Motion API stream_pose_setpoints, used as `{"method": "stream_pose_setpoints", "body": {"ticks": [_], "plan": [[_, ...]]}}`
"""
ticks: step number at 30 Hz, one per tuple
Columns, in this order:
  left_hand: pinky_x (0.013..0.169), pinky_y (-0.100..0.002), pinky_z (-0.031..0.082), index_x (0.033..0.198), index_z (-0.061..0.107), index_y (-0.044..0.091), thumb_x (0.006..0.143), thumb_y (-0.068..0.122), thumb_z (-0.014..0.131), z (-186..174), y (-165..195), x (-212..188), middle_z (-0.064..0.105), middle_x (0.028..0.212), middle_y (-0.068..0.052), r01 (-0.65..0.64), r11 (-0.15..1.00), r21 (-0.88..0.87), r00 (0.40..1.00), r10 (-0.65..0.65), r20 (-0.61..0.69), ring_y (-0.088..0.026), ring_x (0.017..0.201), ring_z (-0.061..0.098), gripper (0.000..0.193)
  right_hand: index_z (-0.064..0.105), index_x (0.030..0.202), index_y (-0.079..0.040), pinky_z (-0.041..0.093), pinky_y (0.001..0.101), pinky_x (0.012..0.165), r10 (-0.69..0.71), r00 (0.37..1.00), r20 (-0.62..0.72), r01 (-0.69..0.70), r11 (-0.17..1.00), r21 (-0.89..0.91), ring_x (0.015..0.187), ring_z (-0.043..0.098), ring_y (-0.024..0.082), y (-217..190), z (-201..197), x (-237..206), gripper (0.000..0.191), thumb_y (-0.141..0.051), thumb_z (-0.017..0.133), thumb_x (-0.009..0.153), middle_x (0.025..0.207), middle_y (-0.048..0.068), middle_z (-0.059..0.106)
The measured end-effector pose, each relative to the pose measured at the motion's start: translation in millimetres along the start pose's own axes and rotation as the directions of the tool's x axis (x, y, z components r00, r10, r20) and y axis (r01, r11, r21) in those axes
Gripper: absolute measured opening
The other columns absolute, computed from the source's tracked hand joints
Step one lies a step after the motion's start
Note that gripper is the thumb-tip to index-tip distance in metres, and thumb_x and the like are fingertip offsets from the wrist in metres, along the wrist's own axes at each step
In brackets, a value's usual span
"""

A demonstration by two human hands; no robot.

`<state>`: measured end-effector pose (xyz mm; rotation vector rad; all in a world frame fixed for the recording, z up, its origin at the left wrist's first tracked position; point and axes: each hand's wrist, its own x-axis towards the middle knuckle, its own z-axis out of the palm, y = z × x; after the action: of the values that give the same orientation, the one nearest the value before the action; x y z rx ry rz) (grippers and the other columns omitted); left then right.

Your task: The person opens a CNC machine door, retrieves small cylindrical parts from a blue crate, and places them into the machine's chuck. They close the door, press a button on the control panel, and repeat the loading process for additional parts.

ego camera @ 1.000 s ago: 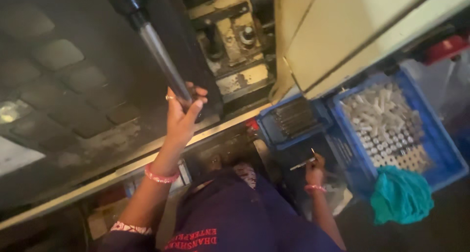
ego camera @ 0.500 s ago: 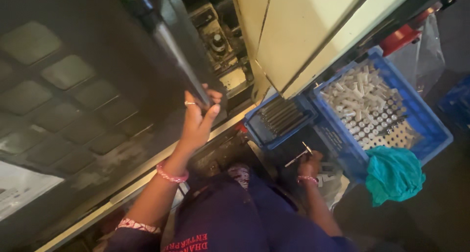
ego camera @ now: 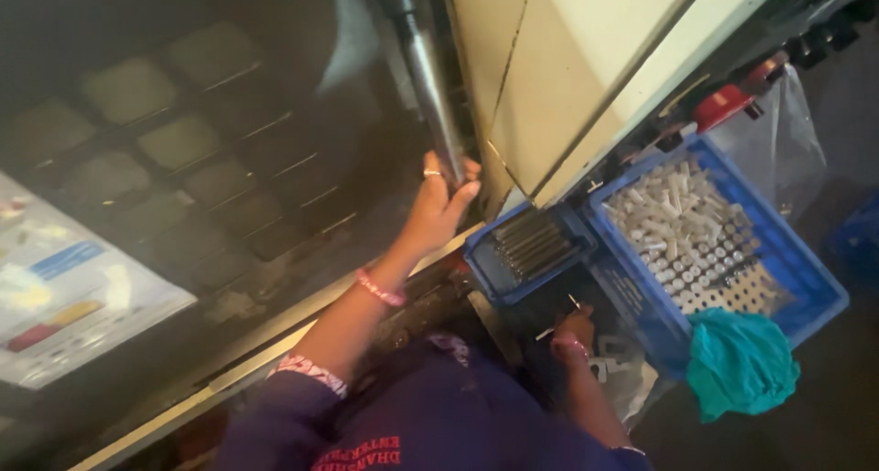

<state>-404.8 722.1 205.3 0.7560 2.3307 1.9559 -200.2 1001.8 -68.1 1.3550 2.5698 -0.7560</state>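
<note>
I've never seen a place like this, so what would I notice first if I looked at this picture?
Probably the left hand in the middle, gripping a long shiny metal handle on a dark machine door. Next, the big blue crate on the right, full of small pale cylindrical parts, with a bright teal cloth hanging over its near corner. The right hand sits lower down, holding a thin metal piece.

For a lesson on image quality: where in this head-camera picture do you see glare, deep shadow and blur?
Head view: glare streaks the metal handle bar gripped by the left hand; the dark door panel reflects dimly; the right hand sits in shadow; the blue crate looks soft.
</note>
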Motion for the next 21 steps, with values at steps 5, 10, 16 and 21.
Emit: {"method": "stream_pose_setpoints", "body": {"ticks": [5, 10, 16, 21], "plan": [[0.101, -0.038, 0.051, 0.132, 0.037, 0.003, 0.102, 0.021, 0.062, 15, 0, 19, 0.065, 0.117, -0.012, -0.057, 0.996, -0.062, 0.998, 0.057, 0.003, -0.025, 0.113, 0.067, 0.042, 0.038, 0.144, -0.009, 0.054, 0.0534, 0.092, -0.011, 1.000, 0.008, 0.010, 0.997, 0.081, 0.110, 0.066, 0.050, -2, -10, -4, 0.067, -0.025, 0.073, 0.089, 0.116, 0.031, 0.069], [0.103, -0.041, 0.049, 0.136, 0.037, 0.001, 0.102, 0.022, 0.063, 26, -2, 32, 0.066, 0.120, -0.016, -0.055, 0.998, 0.025, 0.997, 0.056, -0.047, -0.030, 0.117, 0.066, 0.048, 0.038, 0.150, -0.015, 0.054, 0.0493, 0.092, -0.095, 0.991, -0.096, 0.113, 0.971, 0.209, 0.107, 0.068, 0.045, 6, -5, -6, 0.073, -0.018, 0.073, 0.086, 0.118, 0.026, 0.069], [0.106, -0.042, 0.048, 0.146, 0.034, 0.001, 0.101, 0.025, 0.061, 30, -5, 29, 0.065, 0.125, -0.018, 0.007, 0.999, 0.050, 0.996, -0.003, -0.088, -0.033, 0.121, 0.064, 0.058, 0.040, 0.152, -0.015, 0.054, 0.0442, 0.076, -0.263, 0.953, -0.150, 0.299, 0.890, 0.344, 0.085, 0.070, 0.032, 15, -7, 0, 0.072, -0.012, 0.075, 0.089, 0.092, 0.014, 0.073], [0.119, -0.043, 0.036, 0.158, 0.025, 0.000, 0.103, 0.020, 0.063, 35, -5, -6, 0.046, 0.152, -0.025, -0.091, 0.982, 0.168, 0.966, 0.128, -0.225, -0.036, 0.142, 0.046, 0.070, 0.055, 0.143, -0.013, 0.051, 0.0309, 0.067, -0.368, 0.901, -0.228, 0.427, 0.672, 0.605, 0.068, 0.053, 0.014, 0, -26, -5, 0.058, -0.004, 0.077, 0.090, 0.075, 0.007, 0.058]]}}
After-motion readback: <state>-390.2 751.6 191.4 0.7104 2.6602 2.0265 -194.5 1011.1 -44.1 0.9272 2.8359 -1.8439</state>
